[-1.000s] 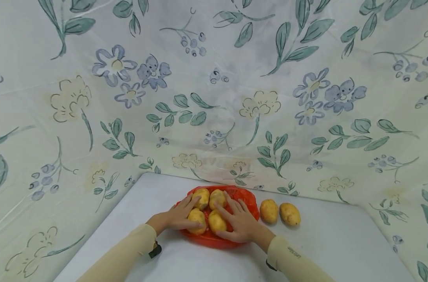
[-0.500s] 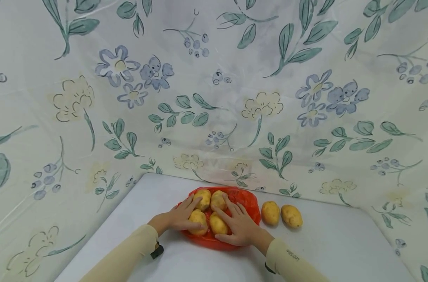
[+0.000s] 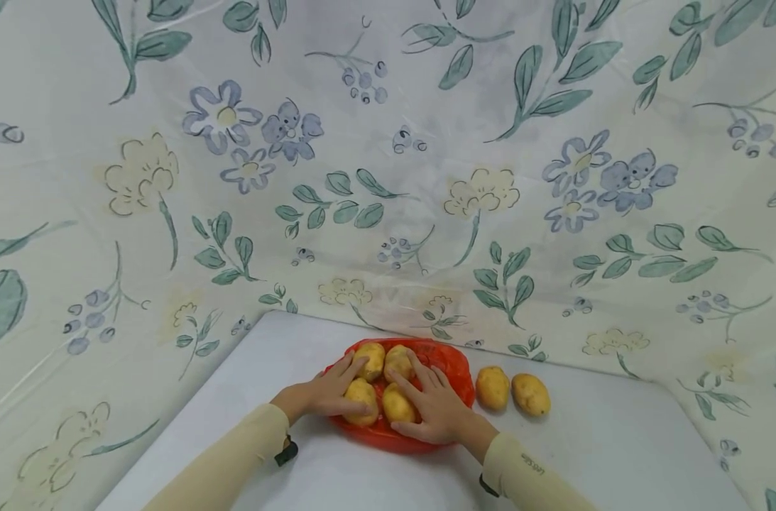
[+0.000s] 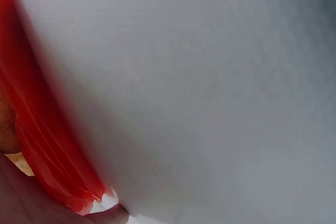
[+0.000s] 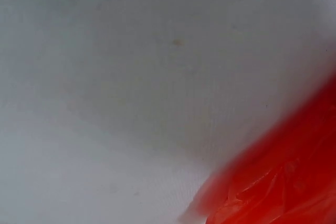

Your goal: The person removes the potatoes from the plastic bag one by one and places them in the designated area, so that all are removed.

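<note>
Several yellow potatoes lie together on a red plastic bag (image 3: 453, 360) spread on the table. My left hand (image 3: 325, 394) rests at their left side, fingers extended over the near-left potato (image 3: 362, 411) and toward the far-left potato (image 3: 371, 359). From the right, my right hand (image 3: 437, 410) lies with spread, fairly straight fingers on the near-right potato (image 3: 397, 406) and the far-right potato (image 3: 397, 362). The left wrist view shows the crinkled red bag (image 4: 44, 145) beside part of the left hand (image 4: 31, 203). Only the bag (image 5: 283, 192) and tabletop appear in the right wrist view.
Two more potatoes, one nearer the bag (image 3: 493, 388) and one farther right (image 3: 531, 394), sit on the white table (image 3: 618, 440). A floral-patterned sheet (image 3: 413, 163) hangs behind the table and along its sides.
Both hands stay on the potatoes with hardly any movement. The whole scene sits slightly farther right in the view, as the head camera has turned a little.
</note>
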Demonstrator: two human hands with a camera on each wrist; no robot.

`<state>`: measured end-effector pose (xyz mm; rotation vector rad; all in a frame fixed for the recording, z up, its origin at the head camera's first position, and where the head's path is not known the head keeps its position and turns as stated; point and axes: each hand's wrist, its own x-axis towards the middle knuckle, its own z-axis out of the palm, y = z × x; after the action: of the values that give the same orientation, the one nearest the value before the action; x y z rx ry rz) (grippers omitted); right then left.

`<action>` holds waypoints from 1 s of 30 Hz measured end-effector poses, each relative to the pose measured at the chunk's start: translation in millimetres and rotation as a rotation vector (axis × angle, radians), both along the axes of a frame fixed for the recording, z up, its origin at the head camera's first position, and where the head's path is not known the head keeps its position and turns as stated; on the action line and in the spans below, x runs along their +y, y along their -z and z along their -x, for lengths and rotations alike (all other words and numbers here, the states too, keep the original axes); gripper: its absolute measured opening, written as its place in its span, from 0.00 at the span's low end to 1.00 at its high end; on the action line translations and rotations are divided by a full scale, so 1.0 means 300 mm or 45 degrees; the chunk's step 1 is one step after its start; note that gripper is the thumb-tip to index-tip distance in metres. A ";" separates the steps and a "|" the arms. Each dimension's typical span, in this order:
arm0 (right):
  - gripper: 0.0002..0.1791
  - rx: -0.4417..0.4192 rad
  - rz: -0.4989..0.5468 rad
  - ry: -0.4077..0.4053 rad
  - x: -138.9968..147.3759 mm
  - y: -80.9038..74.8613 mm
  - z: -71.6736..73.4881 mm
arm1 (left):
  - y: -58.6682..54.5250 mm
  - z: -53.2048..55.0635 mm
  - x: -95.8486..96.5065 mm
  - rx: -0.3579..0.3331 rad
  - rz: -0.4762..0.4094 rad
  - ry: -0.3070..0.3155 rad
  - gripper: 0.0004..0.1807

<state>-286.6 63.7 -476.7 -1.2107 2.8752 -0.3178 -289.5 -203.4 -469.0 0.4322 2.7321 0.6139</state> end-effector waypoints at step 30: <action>0.46 -0.049 0.070 -0.075 -0.055 0.009 0.006 | -0.013 0.005 0.015 -0.005 -0.017 -0.001 0.59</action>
<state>-288.5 47.2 -479.4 -1.2801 2.8103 -0.4171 -291.1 -199.0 -465.1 0.4326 2.7265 0.6325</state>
